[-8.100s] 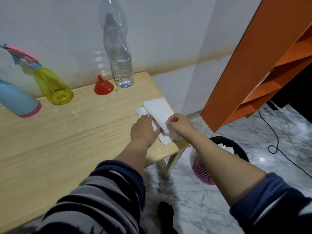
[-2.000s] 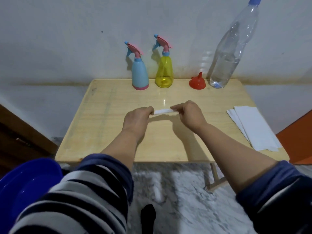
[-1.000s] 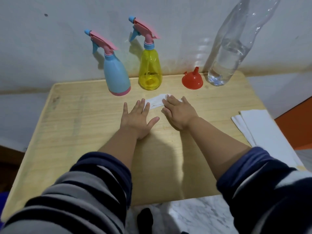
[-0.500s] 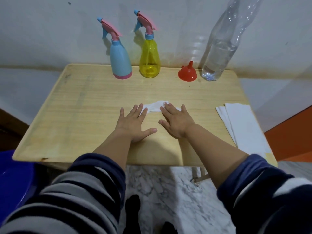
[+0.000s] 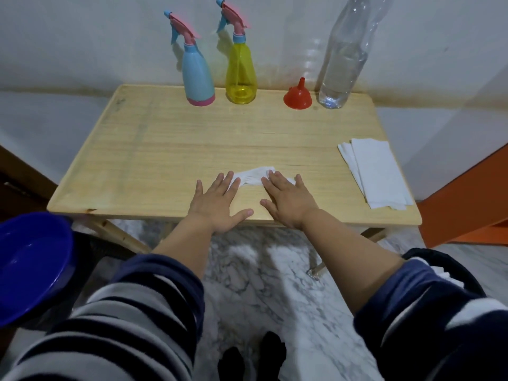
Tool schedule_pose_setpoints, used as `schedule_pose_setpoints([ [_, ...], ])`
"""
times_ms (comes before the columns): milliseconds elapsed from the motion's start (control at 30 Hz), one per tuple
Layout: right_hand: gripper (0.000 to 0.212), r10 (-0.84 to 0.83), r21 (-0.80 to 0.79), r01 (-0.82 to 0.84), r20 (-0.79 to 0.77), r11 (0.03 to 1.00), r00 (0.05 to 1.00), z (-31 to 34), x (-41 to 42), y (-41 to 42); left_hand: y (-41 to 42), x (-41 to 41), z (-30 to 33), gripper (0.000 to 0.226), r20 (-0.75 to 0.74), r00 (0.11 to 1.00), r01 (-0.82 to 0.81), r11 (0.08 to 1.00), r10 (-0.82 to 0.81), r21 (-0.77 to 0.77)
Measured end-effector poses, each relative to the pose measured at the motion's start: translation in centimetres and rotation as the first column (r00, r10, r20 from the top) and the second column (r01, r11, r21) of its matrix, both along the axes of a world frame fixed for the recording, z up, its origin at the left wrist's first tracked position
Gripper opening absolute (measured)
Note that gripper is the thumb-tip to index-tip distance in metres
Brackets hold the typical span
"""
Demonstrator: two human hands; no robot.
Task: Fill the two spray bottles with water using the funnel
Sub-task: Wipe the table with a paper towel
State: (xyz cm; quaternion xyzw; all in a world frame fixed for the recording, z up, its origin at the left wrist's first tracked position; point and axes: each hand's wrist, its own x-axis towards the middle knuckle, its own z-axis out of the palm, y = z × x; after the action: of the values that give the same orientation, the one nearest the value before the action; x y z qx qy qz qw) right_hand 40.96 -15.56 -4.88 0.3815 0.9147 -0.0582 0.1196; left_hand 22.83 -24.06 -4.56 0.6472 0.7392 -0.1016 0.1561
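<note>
1. head view showed both hands lying palm down near the front edge of the wooden table (image 5: 165,149), fingers straight and spread, gripping nothing.
2. left hand (image 5: 217,206) had its fingertips touching the left end of a crumpled white tissue (image 5: 254,176); its thumb pointed right along the table edge.
3. right hand (image 5: 288,200) pressed flat on the right part of the same tissue, fingertips resting on it, thumb pointing left toward the other thumb without touching it.
4. the tissue lay flattened between and under the two sets of fingertips, on the near half of the table.
5. the task's things stood well apart from the fingers, in a row at the far edge by the wall: blue spray bottle (image 5: 196,75) at the left, yellow spray bottle (image 5: 240,72) just beside it, both upright with pink trigger heads on.
6. to their right, the red funnel (image 5: 297,96) sat wide mouth down with its spout up, and just beside it stood the clear water bottle (image 5: 342,59), partly filled.
7. a stack of folded white paper towels (image 5: 376,174) lay at the table's right edge, near the right hand but not touching it.
8. a blue basin (image 5: 30,265) was at the lower left below table level, and striped sleeves were pushed up on both forearms.
</note>
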Motion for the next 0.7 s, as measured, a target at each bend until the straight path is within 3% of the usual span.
schedule_pose_setpoints([
  [67,0.054,-0.010,-0.009,0.010,-0.073,1.000,0.997,-0.2,0.4,-1.0,-1.0,0.3,-0.1,0.083,0.007,1.000,0.010,1.000,-0.010,0.011],
  [167,0.041,-0.011,0.017,0.018,-0.344,1.000,0.939,0.0,0.7,-2.8,-2.2,0.4,-0.1,0.073,-0.011,0.999,0.052,0.998,-0.051,0.042],
  [300,0.033,-0.148,0.018,0.163,-0.335,0.986,0.931,0.5,1.2,-5.1,-3.8,0.4,0.7,0.057,-0.045,0.994,0.100,0.988,-0.096,0.114],
  [400,0.032,-0.133,0.093,0.163,-0.269,0.982,0.954,0.8,1.2,-6.2,-4.6,0.7,1.1,0.072,-0.062,0.994,0.094,0.982,-0.084,0.164],
  [567,0.047,-0.231,-0.038,0.230,-0.264,0.973,0.936,3.0,1.8,-5.3,-3.2,0.7,4.2,0.046,-0.080,0.989,0.133,0.984,-0.125,0.114],
  [700,0.050,-0.286,-0.013,0.298,-0.318,0.954,0.904,4.6,2.8,-2.0,0.0,1.1,6.7,0.052,-0.013,0.995,0.103,0.968,-0.103,0.231],
])
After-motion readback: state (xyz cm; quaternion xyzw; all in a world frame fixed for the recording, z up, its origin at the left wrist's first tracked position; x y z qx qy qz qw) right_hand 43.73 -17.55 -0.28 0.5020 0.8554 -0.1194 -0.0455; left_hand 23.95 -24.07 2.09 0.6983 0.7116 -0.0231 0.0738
